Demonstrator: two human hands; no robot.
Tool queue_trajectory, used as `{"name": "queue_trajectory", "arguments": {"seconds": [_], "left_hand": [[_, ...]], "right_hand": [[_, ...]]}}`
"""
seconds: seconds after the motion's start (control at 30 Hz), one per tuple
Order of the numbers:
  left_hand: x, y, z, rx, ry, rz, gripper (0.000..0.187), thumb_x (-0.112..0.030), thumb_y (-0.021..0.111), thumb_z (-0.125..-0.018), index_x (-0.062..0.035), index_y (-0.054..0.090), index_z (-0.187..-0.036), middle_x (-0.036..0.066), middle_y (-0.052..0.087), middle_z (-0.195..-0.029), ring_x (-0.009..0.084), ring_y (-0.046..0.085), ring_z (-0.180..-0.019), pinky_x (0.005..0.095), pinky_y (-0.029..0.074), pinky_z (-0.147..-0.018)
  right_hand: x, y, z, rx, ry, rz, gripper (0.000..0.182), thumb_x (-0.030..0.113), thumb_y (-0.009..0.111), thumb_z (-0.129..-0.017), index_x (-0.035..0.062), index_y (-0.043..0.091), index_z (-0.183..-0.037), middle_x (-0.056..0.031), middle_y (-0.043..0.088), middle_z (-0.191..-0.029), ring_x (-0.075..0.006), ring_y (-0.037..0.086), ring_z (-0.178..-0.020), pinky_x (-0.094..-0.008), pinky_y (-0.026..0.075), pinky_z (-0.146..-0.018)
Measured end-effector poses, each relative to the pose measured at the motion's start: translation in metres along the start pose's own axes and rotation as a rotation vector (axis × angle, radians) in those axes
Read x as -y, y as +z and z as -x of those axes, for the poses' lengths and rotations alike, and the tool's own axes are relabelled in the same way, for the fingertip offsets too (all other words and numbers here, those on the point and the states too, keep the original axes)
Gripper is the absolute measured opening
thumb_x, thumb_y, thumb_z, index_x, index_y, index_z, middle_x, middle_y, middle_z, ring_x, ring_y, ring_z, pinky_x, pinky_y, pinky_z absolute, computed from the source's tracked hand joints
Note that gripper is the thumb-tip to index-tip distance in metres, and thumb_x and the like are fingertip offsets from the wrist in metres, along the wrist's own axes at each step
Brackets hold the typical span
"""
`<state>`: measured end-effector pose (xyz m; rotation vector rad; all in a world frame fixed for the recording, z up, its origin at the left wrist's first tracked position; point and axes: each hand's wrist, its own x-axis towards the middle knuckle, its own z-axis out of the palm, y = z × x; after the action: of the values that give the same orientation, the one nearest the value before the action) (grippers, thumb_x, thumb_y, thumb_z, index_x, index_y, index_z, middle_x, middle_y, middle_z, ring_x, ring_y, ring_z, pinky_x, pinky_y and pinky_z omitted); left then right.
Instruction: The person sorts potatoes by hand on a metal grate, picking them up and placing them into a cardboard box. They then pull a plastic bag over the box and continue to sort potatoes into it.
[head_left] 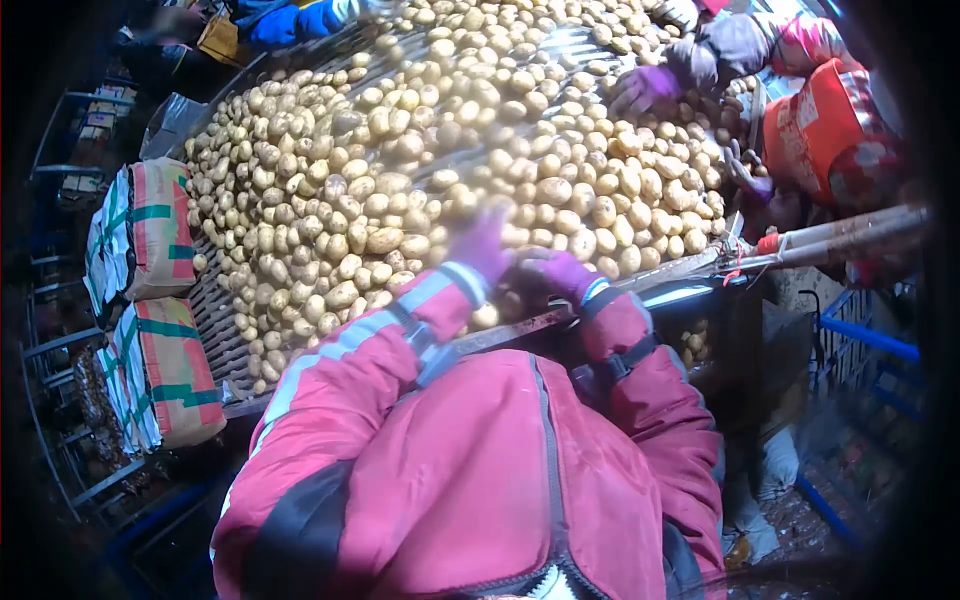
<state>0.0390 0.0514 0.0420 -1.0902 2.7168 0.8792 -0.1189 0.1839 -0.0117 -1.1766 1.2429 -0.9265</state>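
Potatoes [390, 185] lie in a broad heap on a slatted sorting table [215, 285]. My left hand [482, 250], in a purple glove, is smeared by motion over the near part of the heap. Close to its right, my right hand [562, 272] wears a purple glove with dark finger parts and reaches left over the potatoes at the table's near edge. Its fingers are bent and partly lost against the dark gap beside them. I cannot tell whether either hand holds a potato.
Two stacked bundles of bags, an upper bundle [160, 230] and a lower bundle [175, 370], stand along the left edge. At the right, a co-worker's purple-gloved hand [645, 90] touches the heap near a red apron [815, 130]. A metal bar [850, 235] juts out right. Another person's blue sleeve [290, 25] shows at the far left.
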Motion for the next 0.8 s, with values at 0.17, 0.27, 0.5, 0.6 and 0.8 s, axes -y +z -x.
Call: {"name": "queue_trajectory", "arguments": {"seconds": [0.17,0.27,0.5,0.6,0.8], "left_hand": [[-0.018,0.02,-0.048,-0.169,0.266,0.286,0.074,-0.032,0.067,-0.09,-0.0014,0.037,-0.15,0.026,0.039,-0.152,0.0378,0.038,-0.142,0.0411,0.036,-0.114],[-0.029,0.004,-0.045,0.147,0.211,0.403,0.07,-0.023,0.065,-0.089,-0.0072,0.036,-0.151,0.023,0.033,-0.157,0.0375,0.038,-0.142,0.0423,0.034,-0.116],[0.068,-0.064,-0.04,-0.112,0.154,0.142,0.028,-0.034,0.061,-0.091,-0.0115,0.073,-0.102,0.018,0.069,-0.098,0.0369,0.067,-0.089,0.0459,0.054,-0.082],[0.08,-0.047,-0.068,-0.031,0.179,-0.073,0.03,-0.034,0.059,-0.092,-0.0114,0.071,-0.108,0.018,0.069,-0.103,0.0373,0.067,-0.092,0.0467,0.053,-0.083],[0.04,-0.016,-0.087,0.024,0.213,-0.176,0.024,-0.025,0.059,-0.085,-0.0109,0.067,-0.102,0.018,0.066,-0.105,0.0367,0.064,-0.1,0.0469,0.052,-0.088]], "right_hand": [[-0.005,-0.073,-0.004,-0.103,0.064,0.397,0.031,0.027,0.063,-0.097,0.0044,0.067,-0.118,-0.0059,0.07,-0.108,-0.0161,0.065,-0.098,-0.0304,0.052,-0.086],[-0.03,-0.111,0.01,-0.317,0.022,0.301,0.034,0.027,0.062,-0.097,0.0049,0.065,-0.123,-0.0056,0.07,-0.111,-0.0138,0.065,-0.093,-0.0283,0.053,-0.081],[0.014,-0.071,0.072,-0.644,0.159,-0.123,0.044,0.035,0.054,-0.101,0.0028,0.061,-0.13,-0.0115,0.07,-0.118,-0.0184,0.069,-0.091,-0.0302,0.056,-0.076],[0.05,-0.019,0.071,-0.592,0.22,-0.46,0.046,0.037,0.053,-0.102,0.0003,0.06,-0.129,-0.0124,0.07,-0.117,-0.0185,0.068,-0.092,-0.031,0.056,-0.078],[0.033,0.02,0.067,-0.362,-0.048,0.106,0.046,0.037,0.05,-0.103,-0.0001,0.06,-0.129,-0.0099,0.071,-0.112,-0.0138,0.066,-0.089,-0.026,0.052,-0.071]]}}
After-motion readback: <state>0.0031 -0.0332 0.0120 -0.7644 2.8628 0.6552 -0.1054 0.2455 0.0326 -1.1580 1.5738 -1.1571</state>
